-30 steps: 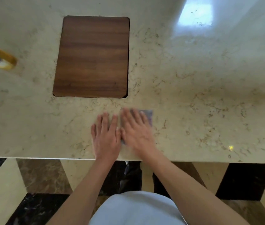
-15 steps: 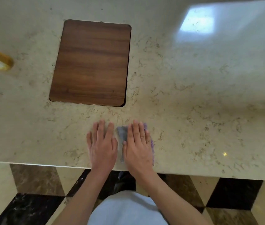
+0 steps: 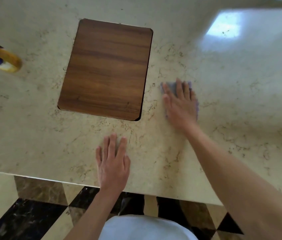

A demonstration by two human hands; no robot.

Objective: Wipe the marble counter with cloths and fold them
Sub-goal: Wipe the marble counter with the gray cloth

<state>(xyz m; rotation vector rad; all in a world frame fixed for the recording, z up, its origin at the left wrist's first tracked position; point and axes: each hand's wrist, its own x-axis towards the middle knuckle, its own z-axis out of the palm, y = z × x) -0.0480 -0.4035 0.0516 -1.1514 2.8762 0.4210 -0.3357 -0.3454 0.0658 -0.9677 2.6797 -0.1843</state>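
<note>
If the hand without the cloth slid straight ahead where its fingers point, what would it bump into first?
Probably the wooden board: the left hand lies flat on the marble counter, fingers pointing toward the board's near edge.

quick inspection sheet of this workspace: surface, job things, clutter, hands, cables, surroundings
surface: marble counter, beige, veined, glossy window glare far right
job's things: one grey-purple cloth, flat on the marble, right of the wooden panel
clutter: blue and yellow object at the left edge, partly out of frame
grippers: right hand flat, pressing the cloth; left hand flat on bare marble near the front edge
cables: nothing seen
surroundings: checkered stone floor below the counter
</note>
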